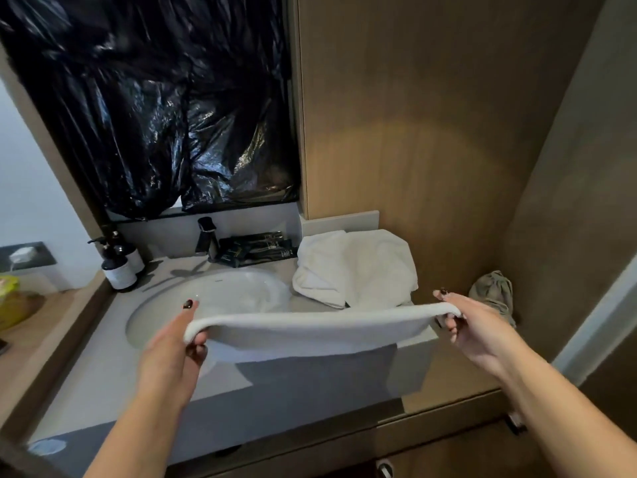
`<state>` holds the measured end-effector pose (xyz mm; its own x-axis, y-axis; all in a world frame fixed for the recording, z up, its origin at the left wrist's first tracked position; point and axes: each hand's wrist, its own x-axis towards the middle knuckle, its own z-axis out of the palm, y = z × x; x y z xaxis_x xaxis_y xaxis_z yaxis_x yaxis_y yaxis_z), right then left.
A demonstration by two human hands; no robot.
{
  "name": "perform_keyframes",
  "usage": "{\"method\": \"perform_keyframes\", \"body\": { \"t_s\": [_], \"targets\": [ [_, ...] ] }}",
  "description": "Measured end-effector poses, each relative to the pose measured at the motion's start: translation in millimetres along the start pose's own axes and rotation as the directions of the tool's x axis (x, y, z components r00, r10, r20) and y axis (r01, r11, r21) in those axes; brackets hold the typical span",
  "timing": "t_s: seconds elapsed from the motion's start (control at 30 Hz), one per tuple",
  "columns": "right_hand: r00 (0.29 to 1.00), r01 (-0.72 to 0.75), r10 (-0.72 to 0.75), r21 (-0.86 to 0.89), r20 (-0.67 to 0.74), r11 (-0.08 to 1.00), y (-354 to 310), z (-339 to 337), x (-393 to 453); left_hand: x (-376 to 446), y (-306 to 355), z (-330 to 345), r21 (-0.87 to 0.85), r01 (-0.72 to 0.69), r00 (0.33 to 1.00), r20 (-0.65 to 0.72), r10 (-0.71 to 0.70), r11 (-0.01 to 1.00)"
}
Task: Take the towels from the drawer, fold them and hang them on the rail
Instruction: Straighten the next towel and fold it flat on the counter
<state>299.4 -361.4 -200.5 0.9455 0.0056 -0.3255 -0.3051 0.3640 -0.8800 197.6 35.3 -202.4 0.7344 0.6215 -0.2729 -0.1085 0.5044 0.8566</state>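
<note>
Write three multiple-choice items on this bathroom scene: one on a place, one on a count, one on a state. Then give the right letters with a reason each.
1. Where does the pile of white towels lie?
A. in the sink basin
B. on the counter right of the sink basin
C. on the floor

2. How many dark pump bottles stand left of the faucet?
A. two
B. four
C. none

3. How is the white towel held?
A. crumpled in one hand
B. lying flat on the counter
C. stretched between both hands

Answers: 1 B, the pile rests on the counter beside the basin. 2 A, two bottles stand together. 3 C, the left hand and right hand each grip one end.
</note>
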Motion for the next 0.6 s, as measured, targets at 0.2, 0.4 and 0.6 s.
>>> {"method": "perform_keyframes", "body": {
  "t_s": [0.2, 0.4, 0.6],
  "targets": [
    [0.983, 0.12, -0.139, 0.148, 0.123, 0.982, -67, 25, -28, -26, 41, 40, -0.281, -0.153, 0.986, 0.026, 0.167, 0.947],
    [0.974, 0.176, -0.205, 0.25, 0.095, 0.952, -102, 39, -56, -45, 57, 59, -0.376, -0.21, 0.967, 0.054, 0.248, 0.902],
    [0.999, -0.032, 0.032, 0.12, 0.006, 0.992, -76, 21, -42, -41, 16, 47, -0.271, -0.025, 1.0, 0.009, 0.029, 0.962]
  ]
}}
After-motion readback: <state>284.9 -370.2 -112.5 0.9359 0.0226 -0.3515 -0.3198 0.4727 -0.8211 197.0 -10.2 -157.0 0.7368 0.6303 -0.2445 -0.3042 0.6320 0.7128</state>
